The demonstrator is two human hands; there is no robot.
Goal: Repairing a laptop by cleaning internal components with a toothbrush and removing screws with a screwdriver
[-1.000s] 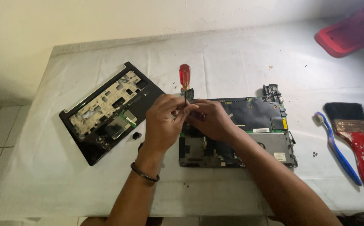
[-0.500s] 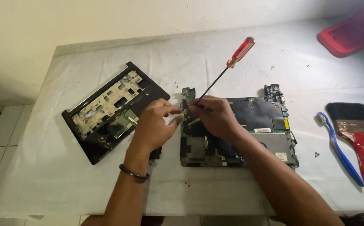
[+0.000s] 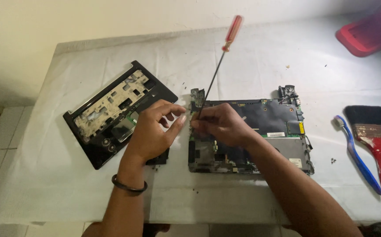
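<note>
An opened laptop base [image 3: 269,131] with its dark circuit board bare lies in the middle of the white-covered table [image 3: 252,66]. My right hand [image 3: 221,125] rests on the base's left part and grips the shaft of a red-handled screwdriver [image 3: 219,66], whose handle tilts up and away. My left hand [image 3: 153,131] hovers just left of the base with fingers curled and apart, fingertips close to the right hand; it holds nothing that I can see. A dark band circles my left wrist.
A black laptop top cover [image 3: 116,109], underside up, lies at the left. A blue toothbrush [image 3: 357,153] and a red-handled paintbrush [image 3: 374,140] lie at the right. A red container [image 3: 370,30] sits at the far right corner. Tiny screws dot the cloth.
The screwdriver has swung from upright to leaning far right, then back to a steeper tilt. My left hand has come off the screwdriver and drawn slightly left.
</note>
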